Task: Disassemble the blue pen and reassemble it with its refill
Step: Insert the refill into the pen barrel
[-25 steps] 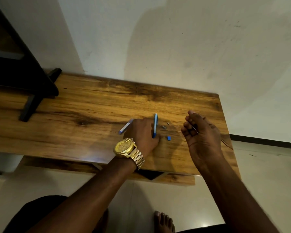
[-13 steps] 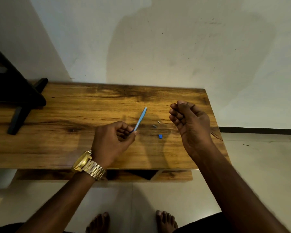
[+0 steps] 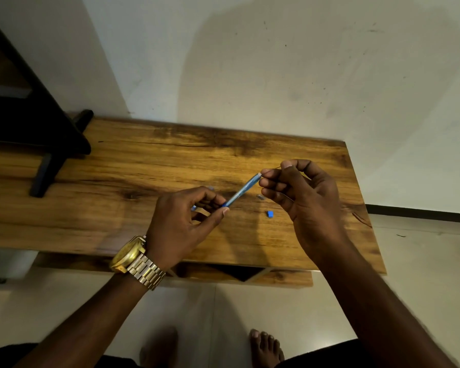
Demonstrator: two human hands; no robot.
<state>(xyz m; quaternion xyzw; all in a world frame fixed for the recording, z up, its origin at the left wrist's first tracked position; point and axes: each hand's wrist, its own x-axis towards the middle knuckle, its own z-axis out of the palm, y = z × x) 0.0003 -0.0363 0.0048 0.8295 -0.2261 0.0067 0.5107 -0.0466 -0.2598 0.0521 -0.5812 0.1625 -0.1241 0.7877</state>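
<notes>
My left hand (image 3: 182,224) pinches the lower end of the blue pen barrel (image 3: 242,192), which slants up to the right above the wooden table (image 3: 144,166). My right hand (image 3: 300,192) is closed at the barrel's upper open end, and its fingers pinch a thin refill (image 3: 279,168) that is mostly hidden. On the table under the hands lie a small blue cap piece (image 3: 270,214), a small grey part (image 3: 260,197) and a pale blue pen piece (image 3: 210,187) half hidden behind my left fingers.
A black stand (image 3: 51,144) rests on the table's far left. The table's right edge (image 3: 367,208) lies just past my right hand, and the wall stands behind it. My bare feet (image 3: 266,346) are on the tiled floor below the front edge.
My left hand lifted the blue barrel off the table and tilted it up to the right. My right hand came in, and its fingertips now meet the barrel's upper end.
</notes>
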